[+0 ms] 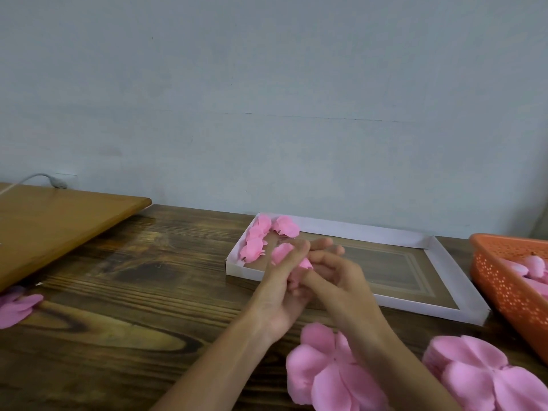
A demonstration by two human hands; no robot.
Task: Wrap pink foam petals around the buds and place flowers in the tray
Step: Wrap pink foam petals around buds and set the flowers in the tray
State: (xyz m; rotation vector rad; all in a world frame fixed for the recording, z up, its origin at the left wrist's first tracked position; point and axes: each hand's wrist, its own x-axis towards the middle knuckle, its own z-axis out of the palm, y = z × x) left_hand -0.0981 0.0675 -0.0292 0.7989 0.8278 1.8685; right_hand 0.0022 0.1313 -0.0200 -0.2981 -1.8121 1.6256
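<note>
Closest up, two piles of pink foam petals [332, 372] are lying on the bench [133, 292] at the bottom right. The right forearm is crossing over the left pile and hiding part of it.

Just past them both hands are meeting over the near edge of the white tray [430, 311], working on one small pink flower [305, 264] held between them. The right hand [344, 280] is curling its fingers round it. The left hand [278, 301] is lying against it with fingers that look mostly straight, though it's pretty blurry there. The hands are blocking a bit of the tray's front wall and part of a pink piece behind them.

A few flowers [256, 241] are sitting bunched in the tray's far left corner, and the tray itself is sitting against the grey wall [267, 99].

An orange basket [501, 280] is sitting just right of the tray with more pink bits [533, 266] in it. Over on the left a wooden board [59, 226] is overhanging the bench, a grey cable [41, 177] is running behind it, and more petals [17, 310] are poking in at the left edge.
</note>
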